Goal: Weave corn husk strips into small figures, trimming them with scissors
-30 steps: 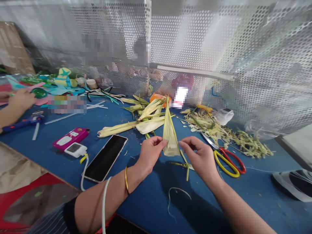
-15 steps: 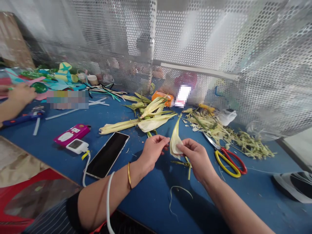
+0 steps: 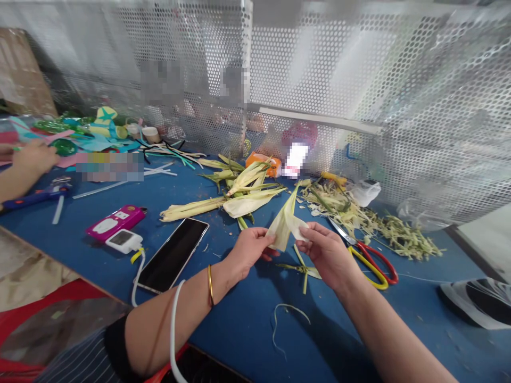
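Observation:
A pale green corn husk (image 3: 284,222) is stretched between my two hands, its narrow tip pointing away from me and a fold running down its middle. My left hand (image 3: 252,249) pinches the lower left edge between thumb and fingers. On the other side my right hand (image 3: 325,254) grips the lower right edge. Just under the hands, a small knotted piece of husk (image 3: 300,270) lies on the blue table (image 3: 235,330). Beyond them rests a pile of corn husks (image 3: 249,205). Scissors with red and yellow handles (image 3: 375,266) lie beside my right hand.
A black phone (image 3: 174,255) and a magenta power bank (image 3: 116,222) with a white cable lie at left. Husk scraps (image 3: 359,213) spread at right. A co-worker's hand (image 3: 34,158) is at far left, near a blue glue gun (image 3: 38,196). A perforated panel (image 3: 319,69) stands behind.
The husk was pinched by my left hand, then held in my right hand alone. Now both hands grip it and its lower edges are spread apart.

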A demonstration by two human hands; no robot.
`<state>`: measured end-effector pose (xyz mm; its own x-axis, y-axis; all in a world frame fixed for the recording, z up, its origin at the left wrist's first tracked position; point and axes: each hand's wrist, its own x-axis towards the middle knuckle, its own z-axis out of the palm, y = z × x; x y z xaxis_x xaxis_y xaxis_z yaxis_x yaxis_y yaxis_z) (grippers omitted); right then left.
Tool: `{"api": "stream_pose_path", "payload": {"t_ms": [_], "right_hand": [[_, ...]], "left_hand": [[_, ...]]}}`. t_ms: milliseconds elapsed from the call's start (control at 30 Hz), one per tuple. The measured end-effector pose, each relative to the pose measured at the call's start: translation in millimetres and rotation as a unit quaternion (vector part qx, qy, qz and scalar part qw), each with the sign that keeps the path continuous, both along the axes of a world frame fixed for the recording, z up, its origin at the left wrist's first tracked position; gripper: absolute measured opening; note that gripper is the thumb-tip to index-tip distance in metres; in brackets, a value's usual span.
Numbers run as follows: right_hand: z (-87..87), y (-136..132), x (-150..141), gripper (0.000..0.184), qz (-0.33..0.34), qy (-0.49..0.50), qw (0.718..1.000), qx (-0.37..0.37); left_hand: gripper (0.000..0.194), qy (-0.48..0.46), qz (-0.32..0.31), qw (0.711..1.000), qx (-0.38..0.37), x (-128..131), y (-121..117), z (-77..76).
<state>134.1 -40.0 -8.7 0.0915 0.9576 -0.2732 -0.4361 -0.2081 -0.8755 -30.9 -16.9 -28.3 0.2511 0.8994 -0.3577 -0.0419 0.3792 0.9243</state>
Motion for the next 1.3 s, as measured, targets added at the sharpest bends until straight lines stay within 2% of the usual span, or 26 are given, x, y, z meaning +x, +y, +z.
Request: {"api": "stream_pose_path", "payload": {"t_ms": [100, 200, 400, 533, 633, 700, 767, 867, 900, 967, 1000, 1033, 1067, 1100, 1133, 1167, 1200, 1233, 1267, 1300], "right_hand": [[11.5, 0.0, 10.8, 0.030, 0.020, 0.091, 0.995, -0.034], [25.9, -2.7, 23.4, 0.026, 0.026, 0.152, 0.987, -0.039], [66.1, -20.2, 49.8, 0.033, -0.031, 0.244, 0.969, -0.005], [90.4, -40.1, 76.3, 0.034, -0.110, 0.208, 0.963, 0.132], [98.6, -49.3, 97.4, 0.029, -0.163, 0.165, 0.955, 0.185], [95.2, -48.9, 104.1, 0.027, -0.165, 0.162, 0.952, 0.202], [82.2, -44.1, 101.0, 0.028, -0.154, 0.154, 0.958, 0.186], [47.0, -36.3, 80.8, 0.026, -0.115, 0.069, 0.981, 0.140], [33.7, -35.0, 72.1, 0.027, -0.124, 0.035, 0.982, 0.139], [9.9, -35.2, 55.5, 0.029, -0.113, -0.021, 0.986, 0.120], [0.7, -36.4, 48.4, 0.031, -0.102, -0.047, 0.987, 0.117], [-6.3, -38.0, 42.2, 0.032, -0.095, -0.071, 0.985, 0.123], [-11.2, -39.8, 37.0, 0.032, -0.074, -0.093, 0.984, 0.135], [-14.5, -41.6, 32.6, 0.033, -0.057, -0.114, 0.981, 0.148], [-16.6, -43.3, 29.1, 0.033, -0.042, -0.134, 0.977, 0.159], [-18.0, -44.9, 26.3, 0.033, -0.027, -0.152, 0.974, 0.167], [-19.0, -46.2, 24.0, 0.033, -0.016, -0.164, 0.972, 0.169], [-20.0, -47.3, 22.4, 0.032, -0.008, -0.172, 0.971, 0.165], [-21.0, -48.1, 21.2, 0.032, -0.002, -0.175, 0.972, 0.157], [-21.9, -48.7, 20.6, 0.031, 0.000, -0.175, 0.974, 0.146]], "left_hand": [[0.013, 0.079, 0.023, 0.996, 0.037, -1.9, 6.1, -4.4], [0.013, 0.119, 0.039, 0.990, 0.065, -4.6, 10.2, -7.5], [0.012, 0.143, 0.052, 0.985, 0.078, -8.5, 16.0, -12.6], [0.010, 0.150, 0.066, 0.982, 0.090, -9.2, 18.9, -15.4], [0.010, 0.146, 0.074, 0.982, 0.096, -8.5, 21.4, -16.9], [0.010, 0.140, 0.084, 0.981, 0.103, -8.7, 25.7, -17.4], [0.011, 0.138, 0.103, 0.978, 0.119, -11.2, 32.8, -16.3], [0.013, 0.154, 0.149, 0.962, 0.168, -19.4, 43.2, -9.2], [0.013, 0.164, 0.171, 0.953, 0.190, -22.0, 44.3, -5.0], [0.031, 0.179, 0.234, 0.921, 0.256, -23.5, 39.4, 5.8], [0.039, 0.184, 0.273, 0.883, 0.334, -21.7, 33.2, 11.9], [0.040, 0.176, 0.282, 0.861, 0.385, -17.9, 25.0, 17.8], [0.034, 0.160, 0.248, 0.870, 0.395, -12.5, 15.3, 23.2], [0.026, 0.132, 0.175, 0.903, 0.369, -5.7, 5.1, 27.6], [0.026, 0.095, 0.062, 0.943, 0.314, 1.8, -4.6, 30.6], [0.028, 0.053, -0.025, 0.967, 0.247, 9.3, -12.9, 31.9], [0.030, 0.015, -0.083, 0.979, 0.187, 16.3, -19.2, 31.6], [0.029, -0.022, -0.119, 0.983, 0.138, 22.2, -23.4, 29.9], [0.027, -0.056, -0.115, 0.987, 0.098, 26.7, -25.5, 27.0], [0.023, -0.073, -0.084, 0.992, 0.066, 29.8, -26.0, 23.4]]}}
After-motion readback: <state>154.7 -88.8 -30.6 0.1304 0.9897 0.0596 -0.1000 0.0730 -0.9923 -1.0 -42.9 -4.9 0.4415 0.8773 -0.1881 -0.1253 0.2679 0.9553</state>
